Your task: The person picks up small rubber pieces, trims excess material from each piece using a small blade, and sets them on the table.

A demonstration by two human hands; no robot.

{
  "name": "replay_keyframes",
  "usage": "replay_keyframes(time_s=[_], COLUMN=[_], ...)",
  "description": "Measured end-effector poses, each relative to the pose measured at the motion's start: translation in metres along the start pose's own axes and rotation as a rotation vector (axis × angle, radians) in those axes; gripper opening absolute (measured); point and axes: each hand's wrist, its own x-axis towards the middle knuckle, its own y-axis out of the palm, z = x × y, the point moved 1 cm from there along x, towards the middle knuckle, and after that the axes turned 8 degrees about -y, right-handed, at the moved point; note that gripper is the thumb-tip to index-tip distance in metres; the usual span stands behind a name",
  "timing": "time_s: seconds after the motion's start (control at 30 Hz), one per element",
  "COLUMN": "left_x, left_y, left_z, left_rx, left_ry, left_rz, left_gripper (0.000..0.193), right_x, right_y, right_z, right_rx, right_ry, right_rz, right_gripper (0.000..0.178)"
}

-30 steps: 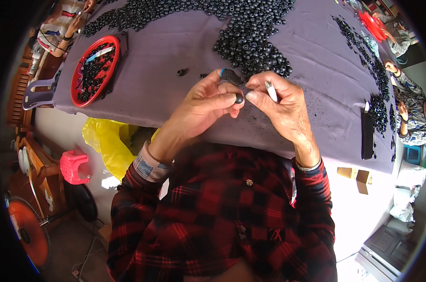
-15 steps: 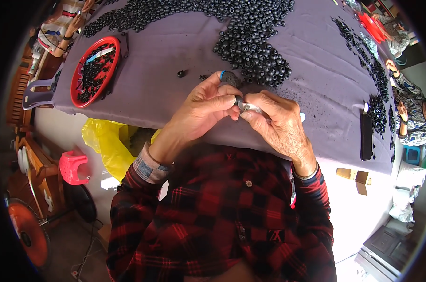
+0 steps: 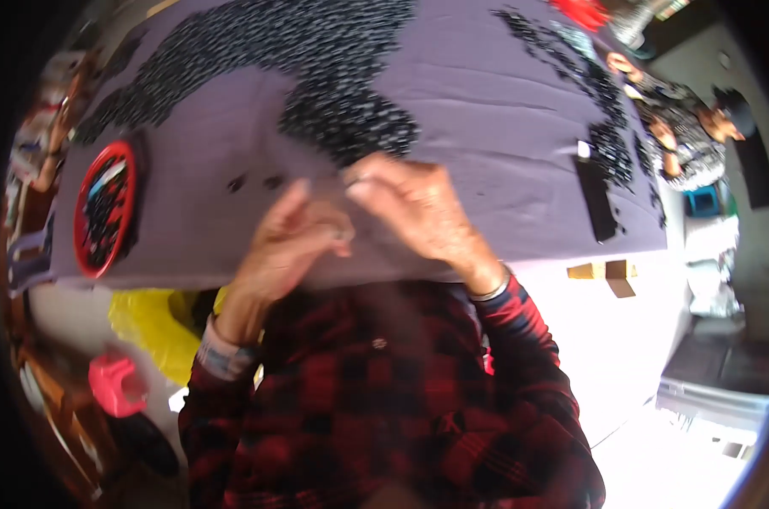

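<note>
A: While the frame is smeared with motion, I log what I can — both hands are raised over the near edge of the purple cloth (image 3: pixel 486 110), fingertips almost meeting.

B: Which hand has the piece?

A: I read the left hand (image 3: pixel 295 242) as curled, thumb and forefinger pressed together on a small pale bit (image 3: pixel 343 231) — too blurred to name. The right hand (image 3: pixel 418 208) sits just beside it, to the right and slightly higher, fingers bent inward toward that same spot. Whether the right is pinching anything, I cannot tell.

B: So the bit lies between them?

A: Yes. It is at the left fingertips, touching them, with the right fingertips close on its other side. Its long axis I cannot make out.

B: And the stock?

A: The heap of small dark pieces (image 3: pixel 350 123) lies beyond the hands, further up the cloth, nearest the right hand. Two stray dark pieces (image 3: pixel 253 181) sit just left of the left hand. The red round tray (image 3: pixel 103 208) with more pieces is well off to the left, clearly the left hand's side.

B: Anyone else?

A: Another person (image 3: pixel 685 136) at the far right corner, well apart.
</note>
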Motion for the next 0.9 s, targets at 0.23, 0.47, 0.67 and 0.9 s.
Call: replay_keyframes(time_s=[0.23, 0.47, 0.67, 0.9], left_x=[0.006, -0.007, -0.011, -0.047], left_y=[0.005, 0.005, 0.008, -0.057], left_z=[-0.003, 0.005, -0.007, -0.04], left_rx=[-0.022, -0.199, 0.029, 0.774], left_ry=[-0.066, -0.07, -0.148, 0.098], left_rz=[-0.12, -0.004, -0.297, -0.73], left_gripper=[0.048, 0.049, 0.046, 0.018], right_x=[-0.009, -0.009, -0.003, 0.006], right_y=[0.021, 0.027, 0.016, -0.011], right_z=[0.005, 0.006, 0.001, -0.031], right_rx=[0.053, 0.299, -0.111, -0.237], right_ry=[-0.266, -0.266, -0.202, 0.155], right_rz=[-0.034, 0.032, -0.175, -0.176], right_gripper=[0.017, 0.018, 0.016, 0.015])
